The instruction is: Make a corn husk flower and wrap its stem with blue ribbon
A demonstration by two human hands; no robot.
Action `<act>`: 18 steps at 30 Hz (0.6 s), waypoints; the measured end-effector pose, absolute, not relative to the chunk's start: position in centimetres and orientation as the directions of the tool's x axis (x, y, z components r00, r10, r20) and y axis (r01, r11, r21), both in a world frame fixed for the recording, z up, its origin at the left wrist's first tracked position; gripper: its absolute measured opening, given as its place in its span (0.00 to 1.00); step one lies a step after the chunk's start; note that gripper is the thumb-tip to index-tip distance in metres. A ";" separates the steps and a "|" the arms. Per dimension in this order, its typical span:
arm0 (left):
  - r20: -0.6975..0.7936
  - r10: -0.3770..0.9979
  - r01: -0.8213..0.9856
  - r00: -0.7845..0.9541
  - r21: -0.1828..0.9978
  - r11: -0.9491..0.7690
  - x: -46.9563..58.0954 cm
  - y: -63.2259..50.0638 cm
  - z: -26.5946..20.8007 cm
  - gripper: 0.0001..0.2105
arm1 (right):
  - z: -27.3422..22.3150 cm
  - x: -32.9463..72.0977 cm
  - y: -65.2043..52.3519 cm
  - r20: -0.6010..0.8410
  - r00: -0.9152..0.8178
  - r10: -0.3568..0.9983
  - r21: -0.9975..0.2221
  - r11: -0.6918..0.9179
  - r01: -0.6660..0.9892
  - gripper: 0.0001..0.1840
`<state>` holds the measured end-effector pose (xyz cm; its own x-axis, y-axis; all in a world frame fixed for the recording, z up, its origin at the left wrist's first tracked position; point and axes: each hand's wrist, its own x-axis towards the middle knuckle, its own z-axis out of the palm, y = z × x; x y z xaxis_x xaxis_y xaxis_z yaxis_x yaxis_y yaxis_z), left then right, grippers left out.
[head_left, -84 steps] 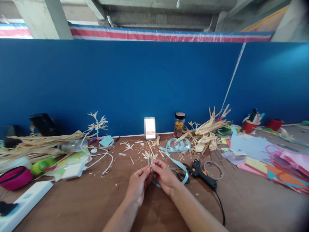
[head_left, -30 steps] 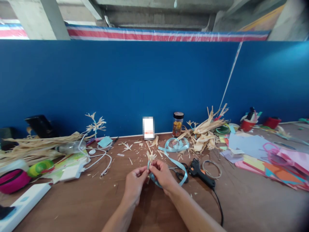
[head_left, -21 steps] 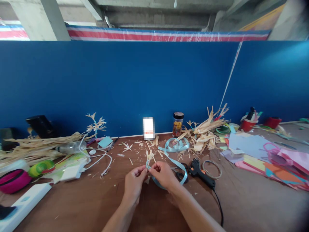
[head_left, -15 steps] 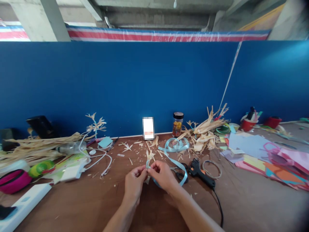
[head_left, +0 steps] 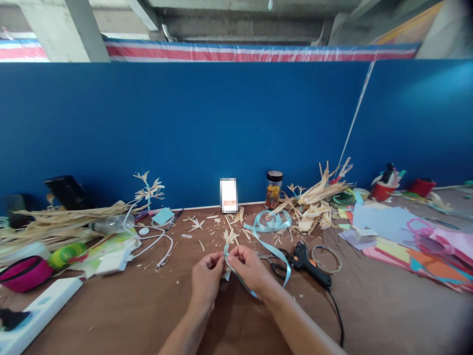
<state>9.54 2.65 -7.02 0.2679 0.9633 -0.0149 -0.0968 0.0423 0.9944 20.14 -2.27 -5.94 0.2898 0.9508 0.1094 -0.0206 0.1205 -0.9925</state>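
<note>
A small flower of pale dried husk [head_left: 230,236] stands upright between my two hands above the brown table. My left hand [head_left: 207,278] is closed, its thumb and fingertips pinching the flower's stem just below the petals. My right hand [head_left: 248,268] is closed too, pinching light blue ribbon [head_left: 266,246] against the same stem. The ribbon loops below my right hand and runs back to a loose coil farther away. Scissors [head_left: 279,268] lie partly under the ribbon, right of my right hand. The fingertips hide most of the stem.
A black glue gun [head_left: 312,266] with its cord lies at the right, beside a ring of wire [head_left: 334,260]. Behind are a jar [head_left: 274,191] and a husk pile [head_left: 314,207]. Coloured paper [head_left: 384,222] spreads far right; a power strip [head_left: 44,313] lies left. Husk scraps litter the middle.
My hands stay at the stem. The ribbon below my right hand has shifted, and more of its loop shows beneath the fingers. The view has moved slightly.
</note>
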 end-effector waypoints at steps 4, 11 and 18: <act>0.054 0.961 -0.046 0.269 0.998 -0.043 9.4 2.7 -7.0 0.13 | -5.7 19.8 -2.4 0.105 0.262 0.959 -0.989 0.129 -0.075 0.10; 0.084 0.963 0.001 0.257 0.996 -0.087 9.4 2.8 -6.8 0.12 | -5.6 19.5 -2.6 0.148 0.297 0.943 -0.989 0.140 0.048 0.10; 0.112 0.964 0.024 0.240 0.992 -0.121 9.2 2.7 -6.7 0.12 | -5.7 19.5 -2.5 0.138 0.297 0.945 -0.990 0.132 0.041 0.10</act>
<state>9.25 2.73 -6.72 0.2395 0.9644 0.1121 0.0237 -0.1212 0.9923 19.46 -2.50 -5.74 0.2975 0.9447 0.1380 0.0407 0.1319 -0.9904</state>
